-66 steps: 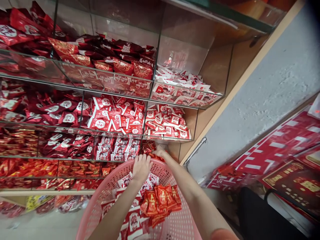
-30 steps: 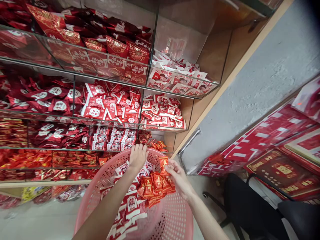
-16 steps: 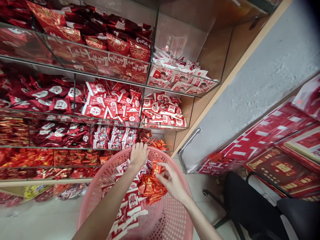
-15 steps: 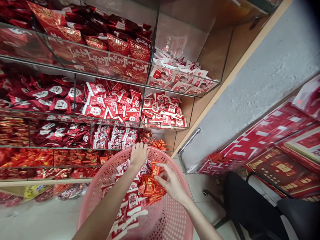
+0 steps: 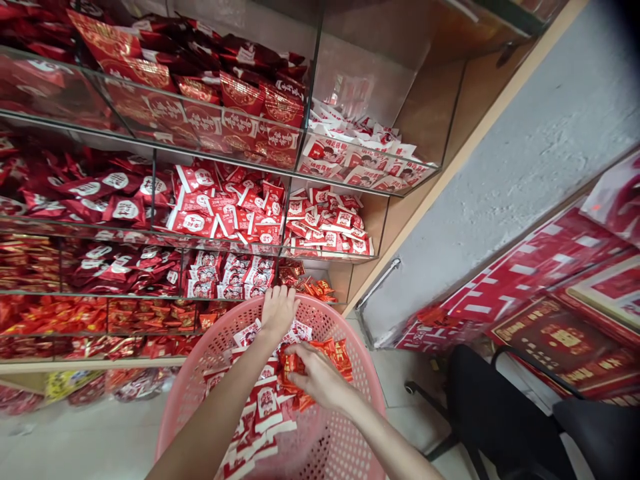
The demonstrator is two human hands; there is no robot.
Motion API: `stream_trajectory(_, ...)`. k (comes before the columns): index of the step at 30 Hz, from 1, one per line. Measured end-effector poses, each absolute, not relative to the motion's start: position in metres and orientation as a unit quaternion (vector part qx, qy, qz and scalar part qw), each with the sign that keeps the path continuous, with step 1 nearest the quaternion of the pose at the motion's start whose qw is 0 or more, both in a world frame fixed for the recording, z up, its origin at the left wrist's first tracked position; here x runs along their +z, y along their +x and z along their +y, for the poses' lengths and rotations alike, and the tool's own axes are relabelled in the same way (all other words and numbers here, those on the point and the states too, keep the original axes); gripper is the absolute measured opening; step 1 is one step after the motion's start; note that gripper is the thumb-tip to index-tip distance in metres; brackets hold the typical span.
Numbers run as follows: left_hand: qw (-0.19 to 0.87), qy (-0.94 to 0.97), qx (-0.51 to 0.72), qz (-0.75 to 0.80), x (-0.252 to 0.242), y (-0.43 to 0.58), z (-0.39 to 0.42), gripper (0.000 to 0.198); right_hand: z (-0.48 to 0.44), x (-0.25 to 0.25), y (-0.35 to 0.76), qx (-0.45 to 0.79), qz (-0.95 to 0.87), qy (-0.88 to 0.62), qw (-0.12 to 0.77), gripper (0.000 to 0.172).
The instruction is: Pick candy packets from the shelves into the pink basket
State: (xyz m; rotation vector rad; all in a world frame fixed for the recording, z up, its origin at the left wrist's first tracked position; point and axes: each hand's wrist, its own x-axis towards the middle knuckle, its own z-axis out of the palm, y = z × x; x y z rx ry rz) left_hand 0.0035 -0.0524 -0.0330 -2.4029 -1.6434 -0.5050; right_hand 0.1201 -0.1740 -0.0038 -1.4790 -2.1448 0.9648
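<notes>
A pink perforated basket stands below the shelves, with red-and-white packets and orange-red packets inside. My left hand is closed over the basket's far rim. Inside the basket, my right hand has its fingers curled around an orange-red packet at the left edge of the orange pile. Part of that packet is hidden behind the fingers.
Glass-fronted shelves full of red packets rise in front and to the left. A black chair stands at the right, near the grey wall and red boxes. Bagged goods lie under the shelves.
My right hand has moved left and slightly down over the orange packets, and some of these now lie further right in the basket. My left hand has stayed on the rim.
</notes>
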Motion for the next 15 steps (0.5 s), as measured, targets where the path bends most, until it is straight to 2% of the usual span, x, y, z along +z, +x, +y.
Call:
stream_trajectory(9, 0.087, -0.809, -0.167, -0.557, -0.0316, 0.0030, -0.0525, 0.033, -0.1688, -0.0094, 0.1155, 0.337, -0.788, -0.492, 0.153, 0.033)
stream_trajectory(15, 0.090, -0.810, -0.170, -0.554, -0.0319, 0.0025, -0.0531, 0.033, -0.1701, -0.0093, 0.1146, 0.308, -0.806, -0.484, 0.143, 0.038)
